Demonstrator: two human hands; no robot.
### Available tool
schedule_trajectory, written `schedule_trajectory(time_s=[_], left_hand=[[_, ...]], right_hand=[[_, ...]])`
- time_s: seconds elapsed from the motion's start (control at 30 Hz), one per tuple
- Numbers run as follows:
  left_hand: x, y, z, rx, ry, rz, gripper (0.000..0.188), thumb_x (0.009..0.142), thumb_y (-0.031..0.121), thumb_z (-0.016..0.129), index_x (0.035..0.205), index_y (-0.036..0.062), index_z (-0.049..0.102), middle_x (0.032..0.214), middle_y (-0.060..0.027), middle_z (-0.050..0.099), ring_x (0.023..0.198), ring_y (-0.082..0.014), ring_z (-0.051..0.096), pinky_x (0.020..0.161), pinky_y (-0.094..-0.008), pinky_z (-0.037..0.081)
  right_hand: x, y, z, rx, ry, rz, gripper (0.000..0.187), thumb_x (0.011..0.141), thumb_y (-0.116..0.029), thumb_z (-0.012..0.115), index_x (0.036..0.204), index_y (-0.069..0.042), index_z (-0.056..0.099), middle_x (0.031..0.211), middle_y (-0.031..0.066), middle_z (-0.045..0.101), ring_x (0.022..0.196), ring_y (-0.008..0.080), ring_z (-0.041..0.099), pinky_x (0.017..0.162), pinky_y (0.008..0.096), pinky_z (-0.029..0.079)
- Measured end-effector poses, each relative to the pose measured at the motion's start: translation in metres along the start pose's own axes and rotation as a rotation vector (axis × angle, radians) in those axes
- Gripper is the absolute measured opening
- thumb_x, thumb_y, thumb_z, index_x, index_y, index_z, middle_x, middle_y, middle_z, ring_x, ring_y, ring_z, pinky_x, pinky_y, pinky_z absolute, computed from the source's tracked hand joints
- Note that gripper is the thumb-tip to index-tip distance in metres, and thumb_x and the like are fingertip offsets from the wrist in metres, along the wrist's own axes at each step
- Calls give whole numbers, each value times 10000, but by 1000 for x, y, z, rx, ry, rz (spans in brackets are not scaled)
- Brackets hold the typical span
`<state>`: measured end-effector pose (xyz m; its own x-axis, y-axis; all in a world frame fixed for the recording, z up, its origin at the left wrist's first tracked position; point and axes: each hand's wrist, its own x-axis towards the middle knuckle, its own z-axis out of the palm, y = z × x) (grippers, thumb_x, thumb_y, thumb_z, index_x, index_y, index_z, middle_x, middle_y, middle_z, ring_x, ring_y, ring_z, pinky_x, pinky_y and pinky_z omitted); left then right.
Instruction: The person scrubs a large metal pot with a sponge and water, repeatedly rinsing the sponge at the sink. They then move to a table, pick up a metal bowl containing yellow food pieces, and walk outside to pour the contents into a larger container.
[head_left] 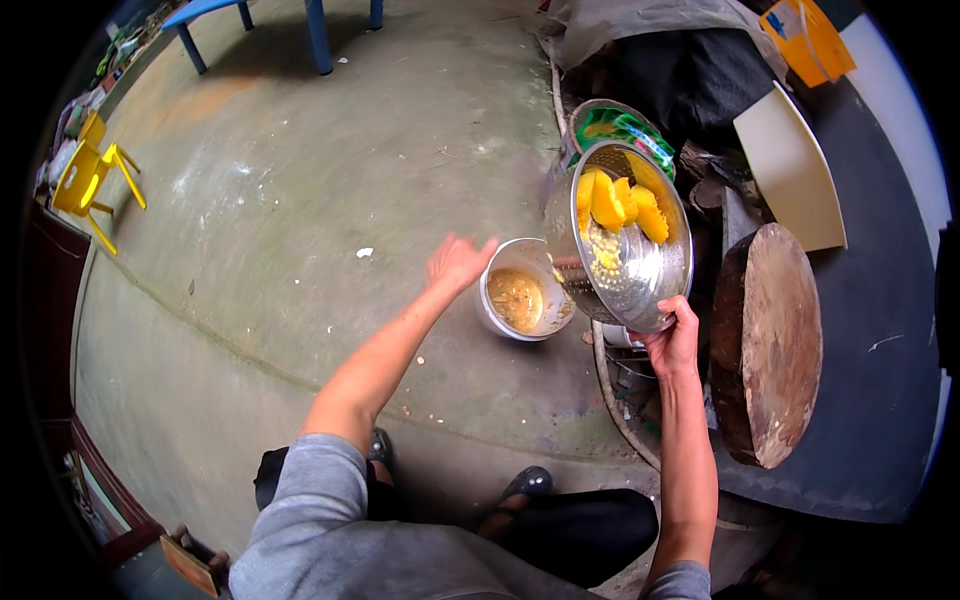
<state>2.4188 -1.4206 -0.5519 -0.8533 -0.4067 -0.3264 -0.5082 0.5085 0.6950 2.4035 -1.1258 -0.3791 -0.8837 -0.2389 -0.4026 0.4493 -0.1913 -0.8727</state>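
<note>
My right hand (pixel 675 338) grips the near rim of a shiny metal colander (pixel 640 283), thumb over the edge. The colander is tilted, its perforated wall partly showing. Inside lie several yellow-orange pumpkin pieces (pixel 607 203) and a scatter of pale seeds and pulp (pixel 606 256). Just left of it, a white bucket (pixel 493 318) stands on the floor with murky brownish liquid and bits (pixel 516 298) in it. By the bucket's left rim is my left hand (pixel 460 263), slightly blurred, thumb apart from the other fingers and nothing visible in it. Whether it touches the rim is unclear.
A thick round wooden chopping block (pixel 778 345) leans on its edge to the right. Behind the colander sits a green bag (pixel 640 135) beside dark sheeting (pixel 690 80). A hose (pixel 610 400) runs along the floor. Farther off stand a yellow chair (pixel 85 180) and a blue table (pixel 318 40).
</note>
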Motion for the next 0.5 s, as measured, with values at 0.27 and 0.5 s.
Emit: schedule_trajectory(time_s=[0.27, 0.5], left_hand=[[10, 84, -37, -1943, -1398, 150, 527, 937, 434, 395, 1214, 2, 513, 1120, -170, 605, 980, -303, 614, 895, -434, 490], [-9, 49, -19, -1874, -1021, 18, 415, 941, 286, 397, 1173, -37, 513, 1138, -190, 589, 1018, -301, 600, 911, -429, 491]], right_hand=[[30, 27, 11, -69, -17, -53, 258, 724, -135, 505, 901, 33, 588, 889, 105, 622, 812, 222, 604, 779, 330, 480], [55, 42, 0, -223, 22, -197, 250, 711, -169, 473, 821, 32, 575, 812, 75, 588, 730, 173, 566, 696, 296, 453]])
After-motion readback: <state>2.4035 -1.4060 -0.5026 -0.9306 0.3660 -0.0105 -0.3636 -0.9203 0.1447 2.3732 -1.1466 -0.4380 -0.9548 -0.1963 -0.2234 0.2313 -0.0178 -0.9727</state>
